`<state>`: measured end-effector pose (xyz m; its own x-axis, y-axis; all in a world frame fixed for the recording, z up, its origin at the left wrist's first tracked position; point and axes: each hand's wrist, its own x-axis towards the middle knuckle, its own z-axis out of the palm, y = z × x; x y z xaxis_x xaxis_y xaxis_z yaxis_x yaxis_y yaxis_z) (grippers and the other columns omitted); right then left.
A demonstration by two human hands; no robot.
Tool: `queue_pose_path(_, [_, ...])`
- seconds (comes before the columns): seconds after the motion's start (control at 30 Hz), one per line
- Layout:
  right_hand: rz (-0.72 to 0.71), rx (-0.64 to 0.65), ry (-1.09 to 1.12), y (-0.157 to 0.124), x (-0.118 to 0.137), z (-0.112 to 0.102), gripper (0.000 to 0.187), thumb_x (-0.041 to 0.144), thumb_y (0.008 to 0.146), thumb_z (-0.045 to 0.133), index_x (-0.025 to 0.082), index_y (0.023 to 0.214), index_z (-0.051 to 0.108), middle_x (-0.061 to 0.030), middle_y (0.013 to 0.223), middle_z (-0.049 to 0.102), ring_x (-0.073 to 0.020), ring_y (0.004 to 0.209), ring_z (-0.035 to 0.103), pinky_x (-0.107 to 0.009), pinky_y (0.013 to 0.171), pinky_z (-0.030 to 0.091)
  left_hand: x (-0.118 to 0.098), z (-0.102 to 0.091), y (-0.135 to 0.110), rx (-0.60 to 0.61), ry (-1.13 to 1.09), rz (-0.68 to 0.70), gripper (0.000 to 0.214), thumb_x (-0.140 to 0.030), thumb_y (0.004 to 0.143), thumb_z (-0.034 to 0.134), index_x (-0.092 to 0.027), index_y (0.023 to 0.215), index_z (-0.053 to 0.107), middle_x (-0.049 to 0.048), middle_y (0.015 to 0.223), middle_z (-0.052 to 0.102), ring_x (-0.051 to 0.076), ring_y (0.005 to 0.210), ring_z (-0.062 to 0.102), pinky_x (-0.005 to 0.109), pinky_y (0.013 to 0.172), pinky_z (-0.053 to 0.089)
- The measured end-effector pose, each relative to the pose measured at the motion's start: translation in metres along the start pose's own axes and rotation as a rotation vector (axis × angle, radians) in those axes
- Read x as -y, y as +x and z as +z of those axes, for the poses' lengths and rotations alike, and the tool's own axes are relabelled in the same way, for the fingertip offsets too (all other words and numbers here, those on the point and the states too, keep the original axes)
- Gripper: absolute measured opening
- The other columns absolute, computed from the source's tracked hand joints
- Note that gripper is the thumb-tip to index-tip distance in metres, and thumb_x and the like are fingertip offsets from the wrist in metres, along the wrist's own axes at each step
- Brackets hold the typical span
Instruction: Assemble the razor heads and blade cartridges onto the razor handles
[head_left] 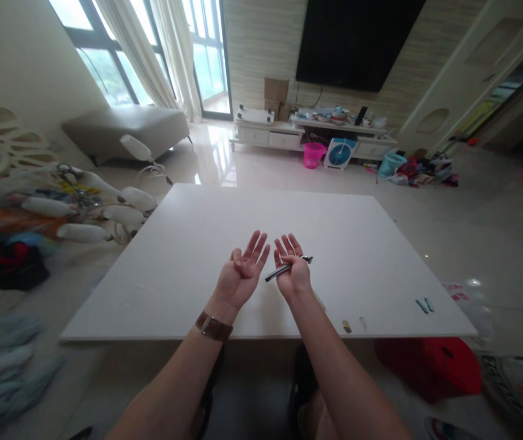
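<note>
My left hand (pixel 239 275) is raised palm up over the white table (pixel 160 263), three fingers stretched out and apart, with the thumb and forefinger bent together. I see nothing held in it. A brown-strapped watch (pixel 214 327) circles that wrist. Just to its right, my right hand (pixel 292 272) also faces palm up. Its thumb presses a slim, dark and silver pen-like stick (pixel 277 272) across the palm, while the other fingers point forward. The stick's far right end looks wider; its exact kind is unclear.
Two small teal pieces (pixel 424 305) lie at the table's right, and a small yellow-and-dark piece (pixel 346 326) near the front edge. Left of the table stands a lamp fixture with white shades (pixel 126 214). A red stool (pixel 431 366) is by the front right corner.
</note>
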<state>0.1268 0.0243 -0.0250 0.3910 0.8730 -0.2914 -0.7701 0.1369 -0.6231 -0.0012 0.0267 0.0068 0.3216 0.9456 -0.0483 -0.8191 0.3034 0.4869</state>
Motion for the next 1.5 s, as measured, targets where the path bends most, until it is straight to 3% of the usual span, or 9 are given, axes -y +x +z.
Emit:
queue_pose_path(0.23, [-0.028, -0.003, -0.038, -0.016, 0.002, -0.002, 0.059, 0.001, 0.062, 0.046, 0.028, 0.111, 0.065, -0.0001, 0.132, 0.062, -0.0162, 0.116, 0.064, -0.032, 0.093, 0.051, -0.008, 0.001, -0.015, -0.037, 0.046, 0.034, 0.029, 0.003, 0.066, 0.047, -0.017, 0.046, 0.037, 0.0012, 0.122, 0.070, 0.023, 0.131, 0.055, 0.047, 0.112, 0.043])
queue_pose_path(0.4, [-0.024, -0.085, -0.060, -0.020, 0.007, -0.011, 0.053, 0.004, 0.066, 0.048, 0.028, 0.110, 0.065, 0.0007, 0.132, 0.062, -0.0143, 0.113, 0.065, -0.029, 0.090, 0.051, -0.013, -0.001, -0.022, -0.026, 0.059, 0.065, 0.029, 0.003, 0.064, 0.047, -0.017, 0.046, 0.038, -0.0006, 0.121, 0.071, 0.023, 0.130, 0.056, 0.046, 0.112, 0.043])
queue_pose_path(0.7, [0.037, -0.210, -0.023, -0.008, 0.006, -0.006, 0.041, 0.006, 0.068, 0.054, 0.024, 0.105, 0.062, -0.0019, 0.121, 0.066, -0.0148, 0.103, 0.069, -0.028, 0.083, 0.054, -0.024, -0.003, -0.011, -0.006, 0.018, 0.078, 0.030, 0.004, 0.067, 0.046, -0.016, 0.048, 0.036, -0.0001, 0.126, 0.068, 0.023, 0.130, 0.056, 0.046, 0.113, 0.042])
queue_pose_path(0.8, [0.066, -0.212, -0.017, -0.002, 0.002, -0.003, 0.041, 0.008, 0.069, 0.054, 0.024, 0.105, 0.061, -0.0023, 0.118, 0.067, -0.0150, 0.101, 0.069, -0.028, 0.083, 0.054, -0.023, -0.002, -0.003, -0.080, -0.016, 0.104, 0.030, 0.005, 0.066, 0.046, -0.017, 0.048, 0.037, 0.0010, 0.089, 0.073, 0.022, 0.125, 0.060, 0.050, 0.113, 0.042])
queue_pose_path(0.9, [0.099, -0.187, 0.007, 0.002, -0.001, -0.001, 0.039, 0.010, 0.069, 0.054, 0.023, 0.106, 0.060, -0.0026, 0.113, 0.068, -0.0158, 0.099, 0.070, -0.029, 0.082, 0.055, -0.022, -0.002, 0.003, -0.137, -0.079, 0.130, 0.030, 0.008, 0.063, 0.045, -0.017, 0.046, 0.039, -0.0028, 0.051, 0.047, 0.022, 0.119, 0.064, 0.052, 0.114, 0.041])
queue_pose_path(0.97, [0.108, -0.161, 0.024, 0.003, -0.003, -0.001, 0.038, 0.012, 0.070, 0.054, 0.023, 0.106, 0.059, -0.0029, 0.110, 0.069, -0.0164, 0.098, 0.070, -0.030, 0.082, 0.054, -0.021, -0.003, 0.004, -0.130, -0.108, 0.118, 0.030, 0.008, 0.062, 0.045, -0.017, 0.046, 0.039, -0.0039, 0.049, 0.039, 0.023, 0.119, 0.064, 0.052, 0.115, 0.040])
queue_pose_path(1.23, [0.120, -0.134, 0.093, -0.010, -0.007, 0.002, 0.035, 0.012, 0.075, 0.054, 0.020, 0.109, 0.058, -0.0049, 0.101, 0.073, -0.0189, 0.090, 0.073, -0.027, 0.074, 0.053, -0.019, -0.006, -0.006, -0.119, -0.215, 0.104, 0.030, 0.009, 0.064, 0.044, -0.015, 0.046, 0.040, -0.0034, 0.050, 0.040, 0.027, 0.117, 0.065, 0.055, 0.112, 0.042])
queue_pose_path(1.5, [0.120, -0.076, 0.093, -0.023, -0.003, -0.002, 0.034, 0.014, 0.077, 0.056, 0.019, 0.110, 0.060, -0.0063, 0.107, 0.073, -0.0207, 0.091, 0.073, -0.026, 0.071, 0.052, -0.020, -0.009, -0.017, -0.094, -0.195, 0.102, 0.031, 0.010, 0.064, 0.045, -0.015, 0.045, 0.045, -0.0020, 0.050, 0.043, 0.027, 0.118, 0.065, 0.052, 0.111, 0.045])
